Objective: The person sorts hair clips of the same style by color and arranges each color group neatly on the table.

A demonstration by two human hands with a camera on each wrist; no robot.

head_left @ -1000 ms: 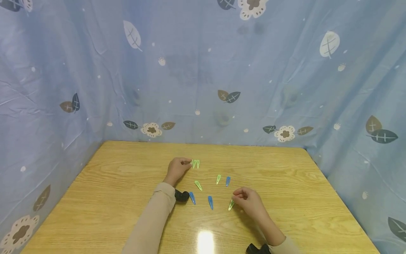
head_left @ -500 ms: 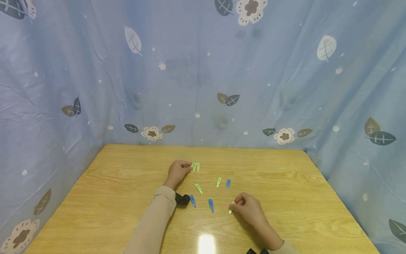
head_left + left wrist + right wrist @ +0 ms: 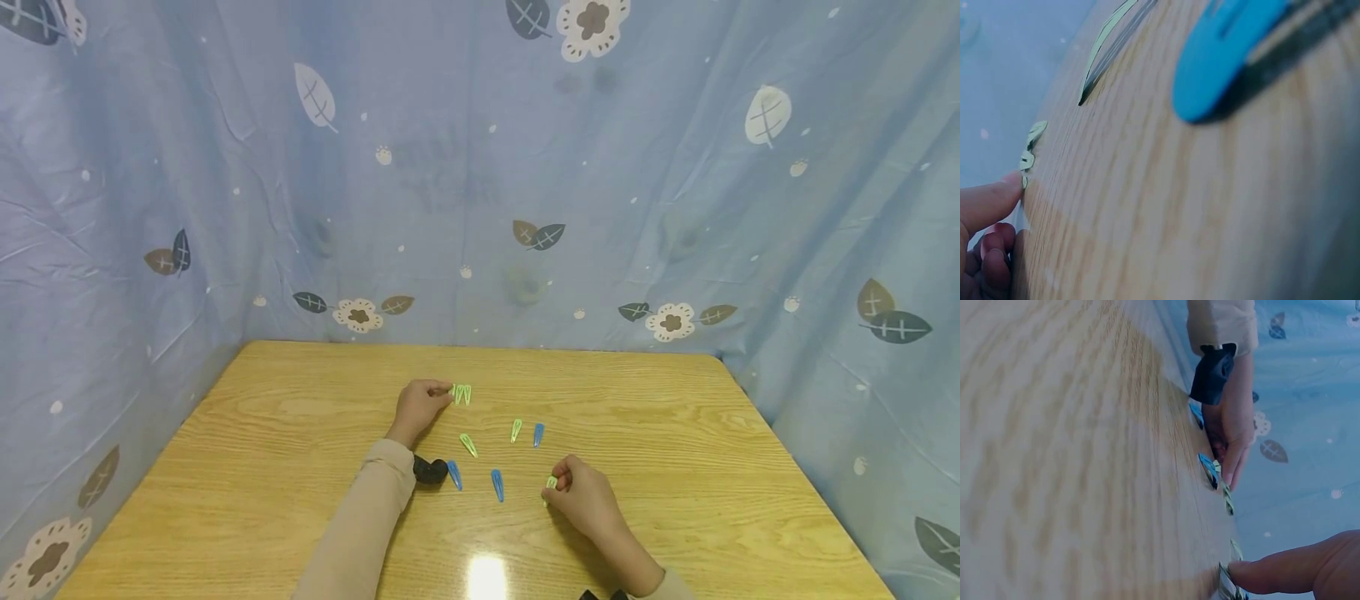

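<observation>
At the far middle of the table, my left hand [image 3: 417,410] pinches the leftmost green snap hair clip [image 3: 453,390]; two more green clips [image 3: 463,395] lie beside it in a short row. Its fingertips partly cover that clip. Nearer and to the right, my right hand [image 3: 588,496] holds another green hair clip [image 3: 551,482] between thumb and fingers, close over the wood. In the right wrist view the thumb [image 3: 1272,569] presses at that clip [image 3: 1227,584]. Two loose green clips [image 3: 468,445] [image 3: 516,430] lie between the hands.
Blue hair clips lie on the wooden table [image 3: 300,483]: one [image 3: 454,475] by the left wrist's black camera [image 3: 430,472], one [image 3: 498,485] in the middle, one [image 3: 538,435] beyond the right hand. A blue patterned curtain [image 3: 465,183] surrounds the table's back and sides.
My right hand's fingers have closed further over the green clip, whose wide end now shows between thumb and fingers. The left hand stays at the row. The head view has tilted slightly up.
</observation>
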